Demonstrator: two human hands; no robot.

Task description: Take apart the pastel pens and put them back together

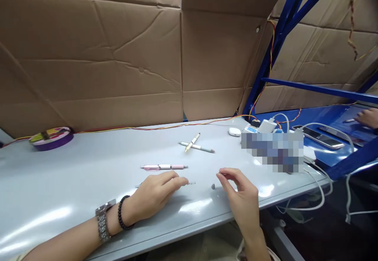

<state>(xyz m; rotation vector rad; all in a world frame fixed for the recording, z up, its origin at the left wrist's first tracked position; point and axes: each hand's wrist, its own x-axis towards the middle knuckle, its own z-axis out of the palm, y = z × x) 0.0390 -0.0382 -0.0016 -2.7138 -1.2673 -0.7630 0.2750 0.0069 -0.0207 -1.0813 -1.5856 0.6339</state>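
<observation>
My left hand (155, 194) rests on the grey table (59, 190), fingers closed over a thin clear pen (191, 183) whose ends stick out on both sides of the hand. It wears a metal watch and a black bead bracelet. My right hand (240, 192) hovers just right of it, thumb and forefinger pinched together; whatever they hold is too small to make out. A small grey piece (213, 186) lies on the table between the two hands. A pink and white pen (163, 167) lies just beyond my left hand.
Two crossed pens (195, 145) lie farther back, with a white earbud case (234, 132) and a charger (267, 126) with cables to the right. A purple round tin (52, 138) sits far left. Cardboard walls stand behind. Another person's hand (367, 117) is by phones (320, 137) on the blue shelf.
</observation>
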